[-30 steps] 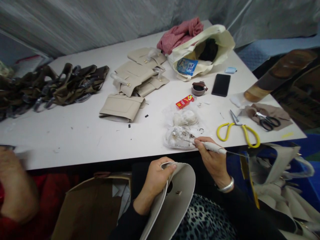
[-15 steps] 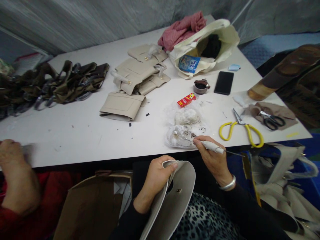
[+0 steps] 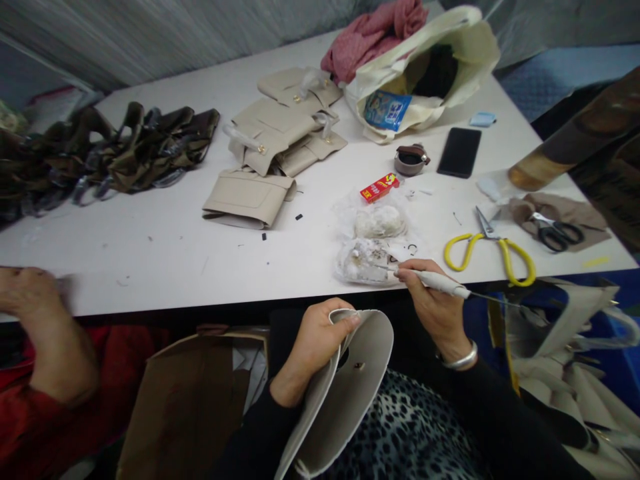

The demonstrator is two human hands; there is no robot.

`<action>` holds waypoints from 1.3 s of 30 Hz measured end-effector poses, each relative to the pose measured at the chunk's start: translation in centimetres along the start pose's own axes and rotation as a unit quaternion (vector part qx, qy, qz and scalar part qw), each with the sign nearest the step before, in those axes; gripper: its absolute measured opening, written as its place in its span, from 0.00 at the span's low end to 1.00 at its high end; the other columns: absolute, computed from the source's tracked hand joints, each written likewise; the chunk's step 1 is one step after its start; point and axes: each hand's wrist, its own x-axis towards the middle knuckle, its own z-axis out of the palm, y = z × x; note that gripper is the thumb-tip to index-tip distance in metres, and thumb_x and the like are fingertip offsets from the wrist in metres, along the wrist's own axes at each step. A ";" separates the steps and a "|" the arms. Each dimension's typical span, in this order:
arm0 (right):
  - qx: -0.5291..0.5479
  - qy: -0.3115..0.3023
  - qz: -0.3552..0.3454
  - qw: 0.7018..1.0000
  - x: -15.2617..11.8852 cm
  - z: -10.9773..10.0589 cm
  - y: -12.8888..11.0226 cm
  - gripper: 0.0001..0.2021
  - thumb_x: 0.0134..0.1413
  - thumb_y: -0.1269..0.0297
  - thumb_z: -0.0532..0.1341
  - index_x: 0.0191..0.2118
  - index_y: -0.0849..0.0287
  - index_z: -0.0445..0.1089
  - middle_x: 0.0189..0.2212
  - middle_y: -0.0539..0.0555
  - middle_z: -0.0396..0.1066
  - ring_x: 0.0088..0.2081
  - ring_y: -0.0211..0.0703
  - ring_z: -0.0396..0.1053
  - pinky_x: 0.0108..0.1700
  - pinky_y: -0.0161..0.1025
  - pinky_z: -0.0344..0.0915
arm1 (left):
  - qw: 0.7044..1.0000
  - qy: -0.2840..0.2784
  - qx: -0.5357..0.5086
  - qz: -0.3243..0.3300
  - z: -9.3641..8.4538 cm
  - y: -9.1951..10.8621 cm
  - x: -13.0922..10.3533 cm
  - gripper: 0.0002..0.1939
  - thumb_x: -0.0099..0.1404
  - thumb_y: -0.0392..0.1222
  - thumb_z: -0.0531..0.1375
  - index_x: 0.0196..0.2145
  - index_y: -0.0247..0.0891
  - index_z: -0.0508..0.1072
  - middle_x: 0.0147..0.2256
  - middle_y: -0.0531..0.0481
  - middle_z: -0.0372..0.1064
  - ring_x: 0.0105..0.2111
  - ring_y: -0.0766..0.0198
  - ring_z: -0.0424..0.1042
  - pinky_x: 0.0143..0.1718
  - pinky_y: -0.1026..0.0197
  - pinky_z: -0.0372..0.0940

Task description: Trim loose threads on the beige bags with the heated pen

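My left hand (image 3: 320,337) grips the top edge of a pale bag piece (image 3: 345,400), which hangs half open over my lap and shows a small metal fitting inside. In my right hand (image 3: 437,310) is a white-handled tool (image 3: 440,283), held between thumb and fingers. A thin metal rod runs back from its handle to the right. The tool's front end points left, at a clear plastic tray (image 3: 367,261) with whitish and dark bits. Whether the tip touches the contents is too small to tell. Behind it lies a second plastic-wrapped white lump (image 3: 381,221).
Yellow scissors (image 3: 510,260), black scissors (image 3: 557,233), a phone (image 3: 459,153) and a bottle (image 3: 545,160) stand or lie right. Beige bag pieces (image 3: 273,130), a red box (image 3: 379,187) and dark bags (image 3: 165,147) occupy the table. Another person's arm (image 3: 50,333) is left.
The view has shifted slightly, so the table's contents sit higher in it. My right hand with the tool appears a little farther right. Both hands keep their hold.
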 end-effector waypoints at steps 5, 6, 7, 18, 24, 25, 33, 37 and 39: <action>0.169 -0.106 0.134 0.971 -0.8 -0.2 -0.6 0.12 0.66 0.52 0.68 0.36 0.55 0.78 0.26 0.50 0.77 0.28 0.42 0.75 0.32 0.37 0.72 | 1.000 -0.011 0.010 0.010 0.3 0.1 -0.3 0.11 0.57 0.48 0.69 0.32 0.36 0.80 0.28 0.49 0.76 0.29 0.61 0.69 0.33 0.60 0.62; 0.190 -0.133 0.154 0.961 -1.0 -0.1 -0.7 0.13 0.65 0.51 0.69 0.35 0.55 0.78 0.25 0.50 0.77 0.27 0.41 0.75 0.31 0.36 0.72 | 1.000 -0.018 0.008 0.010 0.3 0.1 -0.3 0.11 0.58 0.48 0.69 0.32 0.36 0.80 0.28 0.49 0.76 0.29 0.61 0.69 0.33 0.60 0.61; 0.200 -0.153 0.168 0.953 -1.2 -0.1 -0.7 0.14 0.64 0.51 0.69 0.34 0.56 0.78 0.25 0.50 0.77 0.27 0.41 0.75 0.31 0.36 0.72 | 1.000 -0.025 0.006 0.010 0.4 0.1 -0.4 0.11 0.58 0.48 0.69 0.32 0.36 0.80 0.28 0.49 0.76 0.28 0.61 0.69 0.33 0.60 0.61; 0.180 -0.199 0.193 0.944 -1.8 -0.4 -0.6 0.18 0.62 0.46 0.70 0.35 0.58 0.78 0.25 0.51 0.76 0.28 0.42 0.74 0.33 0.37 0.73 | 0.998 -0.050 0.013 0.023 0.5 0.4 -0.8 0.10 0.59 0.46 0.68 0.32 0.36 0.81 0.29 0.49 0.77 0.30 0.61 0.71 0.35 0.60 0.62; 0.162 -0.241 0.168 0.942 -1.7 -0.8 -0.4 0.17 0.67 0.49 0.66 0.36 0.58 0.77 0.26 0.50 0.75 0.30 0.42 0.74 0.35 0.38 0.71 | 0.998 -0.053 0.011 0.021 0.7 0.9 -1.0 0.09 0.58 0.44 0.69 0.31 0.36 0.82 0.28 0.48 0.77 0.29 0.60 0.71 0.34 0.60 0.61; 0.167 -0.249 0.167 0.939 -1.6 -0.8 -0.4 0.17 0.67 0.48 0.66 0.36 0.58 0.77 0.26 0.50 0.75 0.30 0.42 0.73 0.35 0.38 0.71 | 0.998 -0.056 0.008 0.020 0.7 0.9 -1.0 0.09 0.57 0.44 0.69 0.30 0.36 0.82 0.28 0.48 0.77 0.29 0.60 0.71 0.34 0.60 0.61; 0.203 -0.359 0.147 0.899 0.3 -1.7 -1.4 0.19 0.67 0.46 0.66 0.34 0.58 0.74 0.27 0.49 0.70 0.30 0.40 0.67 0.34 0.37 0.64 | 0.993 -0.103 -0.056 0.002 0.9 0.1 -1.0 0.09 0.54 0.45 0.70 0.29 0.36 0.82 0.27 0.50 0.75 0.28 0.62 0.68 0.35 0.60 0.60; 0.206 -0.442 0.106 0.866 1.5 -1.7 -2.2 0.22 0.68 0.45 0.65 0.30 0.58 0.72 0.26 0.48 0.66 0.30 0.40 0.63 0.34 0.37 0.61 | 0.981 -0.157 -0.107 -0.035 1.5 -0.3 -1.0 0.10 0.51 0.44 0.72 0.27 0.35 0.82 0.25 0.51 0.73 0.26 0.64 0.65 0.33 0.61 0.58; 0.227 -0.466 0.102 0.849 1.6 -1.4 -2.3 0.22 0.69 0.45 0.64 0.30 0.58 0.72 0.26 0.48 0.66 0.30 0.40 0.63 0.34 0.38 0.61 | 0.974 -0.185 -0.118 -0.047 1.7 -0.5 -1.0 0.08 0.49 0.42 0.72 0.26 0.35 0.82 0.24 0.51 0.72 0.26 0.65 0.64 0.33 0.61 0.57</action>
